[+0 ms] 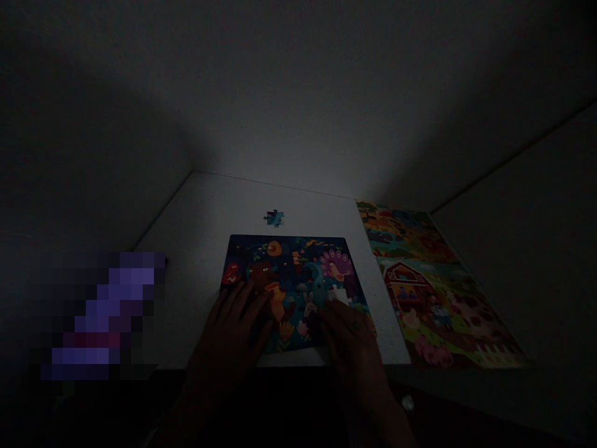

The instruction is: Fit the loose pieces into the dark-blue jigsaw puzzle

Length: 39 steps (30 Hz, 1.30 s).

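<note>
A dark jigsaw puzzle [298,267] with forest animals lies on the white table, mostly put together. Near its right side a white gap shows. My left hand [236,317] rests on the lower left of the puzzle, fingers spread and lying flat. Over the lower right is my right hand [347,330], its fingers stretched onto the puzzle just below the gap; I see no piece held in it. Dim light hides the undersides of both hands. One loose blue puzzle piece [275,218] lies on the table beyond the puzzle's far edge.
Two colourful animal pictures lie along the table's right side: a savanna scene [405,230] at the back and a farm scene [448,311] nearer. White walls [280,124] close in the table [186,249] at the back and sides. A pixelated purple patch [102,317] covers the left.
</note>
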{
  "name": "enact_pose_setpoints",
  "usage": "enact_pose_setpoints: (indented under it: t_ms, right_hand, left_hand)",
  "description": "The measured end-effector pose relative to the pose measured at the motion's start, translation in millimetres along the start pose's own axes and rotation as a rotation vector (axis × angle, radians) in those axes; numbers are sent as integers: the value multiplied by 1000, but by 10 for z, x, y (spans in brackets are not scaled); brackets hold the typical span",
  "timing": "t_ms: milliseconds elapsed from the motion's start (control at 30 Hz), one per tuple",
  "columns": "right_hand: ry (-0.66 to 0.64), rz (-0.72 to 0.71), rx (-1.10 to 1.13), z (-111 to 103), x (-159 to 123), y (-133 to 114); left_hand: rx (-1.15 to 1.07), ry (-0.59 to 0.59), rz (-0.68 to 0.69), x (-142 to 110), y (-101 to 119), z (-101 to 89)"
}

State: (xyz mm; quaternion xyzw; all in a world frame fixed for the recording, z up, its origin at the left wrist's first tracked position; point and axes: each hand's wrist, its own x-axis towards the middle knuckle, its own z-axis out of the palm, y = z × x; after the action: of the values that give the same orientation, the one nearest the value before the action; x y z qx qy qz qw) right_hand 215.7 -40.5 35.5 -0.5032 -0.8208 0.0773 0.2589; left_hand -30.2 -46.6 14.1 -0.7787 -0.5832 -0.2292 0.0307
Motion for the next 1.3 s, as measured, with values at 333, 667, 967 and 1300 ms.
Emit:
enact_pose_setpoints:
  t_ms: [333,667,967,1300]
  right_hand:
    - [-29,81,109,13,881,143]
    - [-416,150,-99,677,2603,131]
    - [-295,336,78,563,2646,324]
    - [-136,378,837,-338,1003,608]
  left_hand:
    - [7,-8,3,-4,2,-18]
    - [41,-47,16,-29,-48,-32]
    - [53,-46,96,-22,-144,-35]
    - [76,-4,148,29,-249,-122]
